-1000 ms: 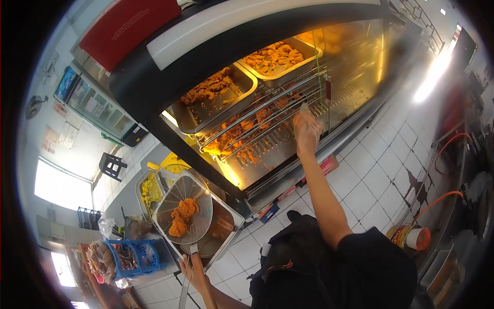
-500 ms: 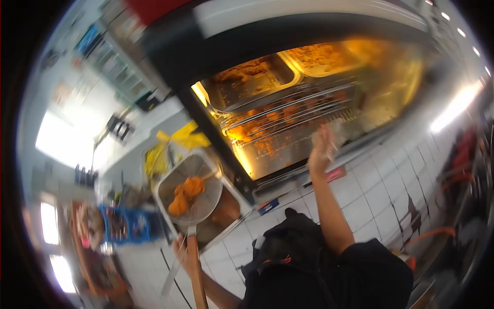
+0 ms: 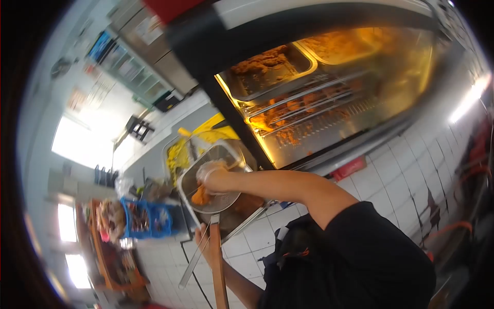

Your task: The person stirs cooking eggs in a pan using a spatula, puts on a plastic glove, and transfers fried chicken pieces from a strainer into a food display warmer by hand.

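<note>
My left hand (image 3: 204, 244) is wrapped round the wooden handle (image 3: 218, 262) of a round wire-mesh skimmer (image 3: 226, 200). The skimmer rests over a square metal pan. Inside its mesh lies orange-brown fried chicken (image 3: 201, 195), partly covered by my right hand (image 3: 212, 176). That hand wears a clear plastic glove, and its fingers are closed around the chicken, with the fingertips mostly hidden. A long metal rod or tool (image 3: 191, 267) slants beside the wooden handle, near my left hand.
Right of the pan stands a lit warming cabinet with a metal tray (image 3: 272, 85) of fried food and a wire rack (image 3: 303, 110) inside. A yellow item (image 3: 211, 131) lies behind the pan. A blue crate (image 3: 146, 219) sits left; a pink-red object (image 3: 350, 168) is below the cabinet.
My right hand has swung left from the cabinet's front to the chicken in the skimmer. My left hand still holds the skimmer. The view has shifted, so the scene sits further right.
</note>
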Tool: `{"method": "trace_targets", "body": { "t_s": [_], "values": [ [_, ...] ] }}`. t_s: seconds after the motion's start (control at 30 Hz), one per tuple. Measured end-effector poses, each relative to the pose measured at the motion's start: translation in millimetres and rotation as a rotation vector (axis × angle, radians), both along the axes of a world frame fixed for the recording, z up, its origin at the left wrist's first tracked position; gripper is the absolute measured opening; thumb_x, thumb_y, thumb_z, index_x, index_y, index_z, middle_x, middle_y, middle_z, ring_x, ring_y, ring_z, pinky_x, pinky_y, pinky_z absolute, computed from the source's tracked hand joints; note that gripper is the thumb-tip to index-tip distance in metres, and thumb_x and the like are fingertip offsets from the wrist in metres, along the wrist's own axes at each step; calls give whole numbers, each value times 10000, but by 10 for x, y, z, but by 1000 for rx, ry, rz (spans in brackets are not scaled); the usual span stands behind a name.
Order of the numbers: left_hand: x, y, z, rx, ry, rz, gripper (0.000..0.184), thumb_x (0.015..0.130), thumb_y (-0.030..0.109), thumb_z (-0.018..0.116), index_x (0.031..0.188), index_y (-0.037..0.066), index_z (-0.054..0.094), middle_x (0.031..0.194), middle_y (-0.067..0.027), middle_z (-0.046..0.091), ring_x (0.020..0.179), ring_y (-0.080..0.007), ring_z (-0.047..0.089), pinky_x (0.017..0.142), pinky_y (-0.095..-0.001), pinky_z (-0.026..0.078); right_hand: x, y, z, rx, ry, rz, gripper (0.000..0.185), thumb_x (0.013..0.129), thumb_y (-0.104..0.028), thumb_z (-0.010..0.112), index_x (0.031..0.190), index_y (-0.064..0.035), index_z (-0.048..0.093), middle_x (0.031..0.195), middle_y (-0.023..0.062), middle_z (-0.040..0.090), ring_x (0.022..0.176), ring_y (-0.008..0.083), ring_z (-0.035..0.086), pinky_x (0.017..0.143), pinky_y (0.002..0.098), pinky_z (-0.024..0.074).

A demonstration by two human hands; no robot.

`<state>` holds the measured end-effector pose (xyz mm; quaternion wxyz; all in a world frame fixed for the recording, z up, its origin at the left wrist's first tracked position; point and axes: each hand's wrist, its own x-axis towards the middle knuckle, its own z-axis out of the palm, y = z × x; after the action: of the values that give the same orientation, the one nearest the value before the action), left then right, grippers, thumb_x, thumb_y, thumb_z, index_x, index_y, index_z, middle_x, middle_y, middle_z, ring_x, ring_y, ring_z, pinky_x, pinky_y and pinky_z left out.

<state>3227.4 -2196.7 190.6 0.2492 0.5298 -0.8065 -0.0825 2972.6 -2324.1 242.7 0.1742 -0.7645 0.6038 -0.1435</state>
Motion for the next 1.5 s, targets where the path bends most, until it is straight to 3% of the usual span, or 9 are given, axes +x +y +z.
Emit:
{"method": "trace_targets", "body": {
  "t_s": [0.2,0.33,0.5,0.57,0.87,0.97,1.03,1.3,1.5],
  "values": [
    [-53,-5,218,317,178,4,299,951,163,481,1190,8,574,1159,-157,601,1135,-356,490,1018,-391,345,-272,489,570,178,-178,-305,445,712,-386,740,1010,-64,668,1063,157,651,997,305,635,808,393,516],
    [-327,-3,318,266,548,29,232,960,273,522,873,70,451,743,-11,472,661,-105,401,600,-231,314,-921,1691,1508,-136,-468,-358,385,869,-396,621,1009,-38,613,877,121,634,814,252,633,715,371,513],
    [-227,-67,137,153,507,26,273,949,297,557,811,100,429,644,14,472,536,-55,429,483,-199,353,-1837,2542,524,-248,-2398,-990,221,919,-248,565,1062,-81,541,898,60,577,751,160,593,629,278,499],
    [-292,-72,166,103,538,10,266,943,294,568,821,100,434,666,3,493,542,-65,453,487,-203,373,-1949,2719,609,-518,-1516,-1192,214,917,-245,572,1065,-91,548,892,35,558,744,157,578,621,274,496],
    [-348,-84,276,512,956,256,238,914,281,613,858,111,457,696,-10,524,555,-86,502,492,-222,428,-3494,1931,-558,-1047,-1745,-958,372,944,-305,523,1202,-36,518,934,48,588,814,173,576,668,295,481],
    [-393,-84,379,620,1063,288,232,919,276,606,859,108,458,692,-9,527,563,-85,514,499,-227,434,-3633,1853,-717,-765,-1157,-1240,382,952,-339,493,1200,-49,527,930,66,590,824,192,577,698,315,478],
    [-448,-71,406,547,974,252,226,923,272,599,863,104,462,702,-11,534,569,-84,517,504,-227,435,-3663,1945,-613,-548,-2140,-491,371,946,-373,467,1137,-70,561,980,103,605,827,233,583,709,370,481],
    [-467,-21,489,657,1016,255,309,937,340,554,951,32,571,821,-35,567,721,-80,531,590,-226,442,-2453,2186,47,-1016,-1521,-1369,224,918,-195,533,1097,-64,565,921,66,606,747,178,593,603,296,480],
    [-278,-160,126,502,971,595,270,888,266,652,1032,57,561,852,21,541,786,-59,460,691,-206,383,-984,1685,1076,-695,-290,-263,394,916,-322,550,1148,-3,536,1070,179,591,945,301,582,827,396,468]
  ]
}}
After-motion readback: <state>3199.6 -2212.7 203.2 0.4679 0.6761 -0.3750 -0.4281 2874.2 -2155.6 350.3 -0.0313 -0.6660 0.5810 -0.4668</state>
